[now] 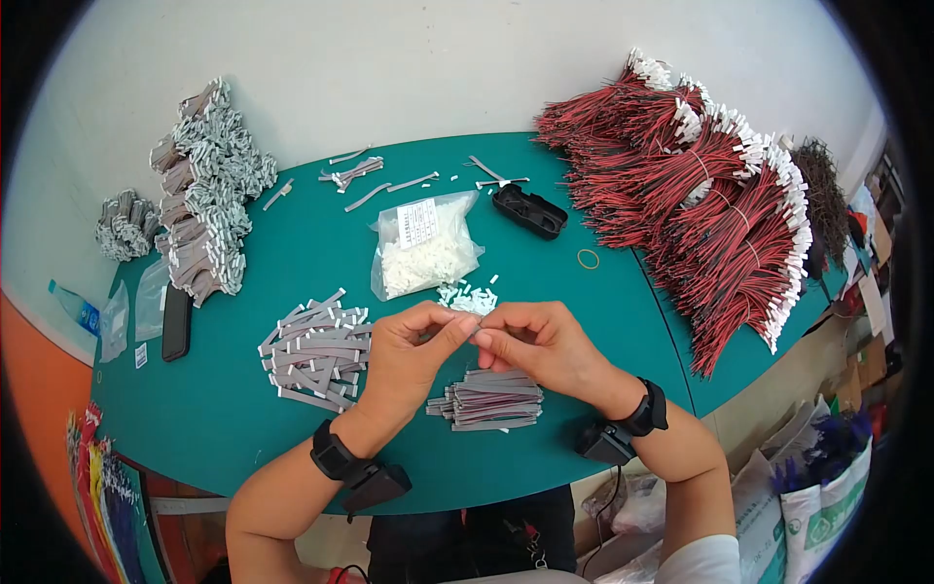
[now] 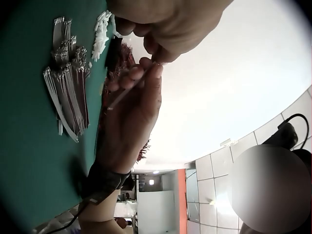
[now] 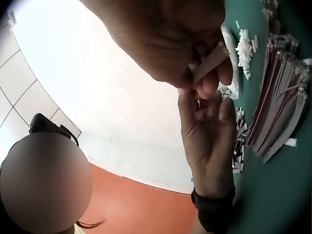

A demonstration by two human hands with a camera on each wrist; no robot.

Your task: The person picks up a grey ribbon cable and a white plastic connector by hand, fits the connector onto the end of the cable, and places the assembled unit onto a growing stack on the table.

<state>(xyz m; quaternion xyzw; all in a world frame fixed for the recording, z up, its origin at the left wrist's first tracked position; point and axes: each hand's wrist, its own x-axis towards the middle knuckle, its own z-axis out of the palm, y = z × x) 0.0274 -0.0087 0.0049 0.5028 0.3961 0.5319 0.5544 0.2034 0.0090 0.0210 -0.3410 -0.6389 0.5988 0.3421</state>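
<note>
In the head view my left hand (image 1: 413, 346) and right hand (image 1: 545, 346) meet fingertip to fingertip above the table. Between them is a short grey flat ribbon cable (image 3: 210, 63), with small metal terminals at its bare end in the right wrist view. My right thumb and fingers pinch this ribbon cable (image 2: 127, 91). The left thumb and forefinger pinch at its other end, where the fingertips hide what they hold. Beneath the hands lies a stack of ribbon cables (image 1: 486, 401). Just beyond them is a small pile of white connector housings (image 1: 469, 297).
Ribbon cables with white connectors (image 1: 316, 355) lie spread at the left. A clear bag of white housings (image 1: 426, 248) and a black case (image 1: 530, 211) stand behind. Bundled red-black wires (image 1: 681, 185) fill the right; bundled grey cables (image 1: 209, 185) and a phone (image 1: 176, 321) lie far left.
</note>
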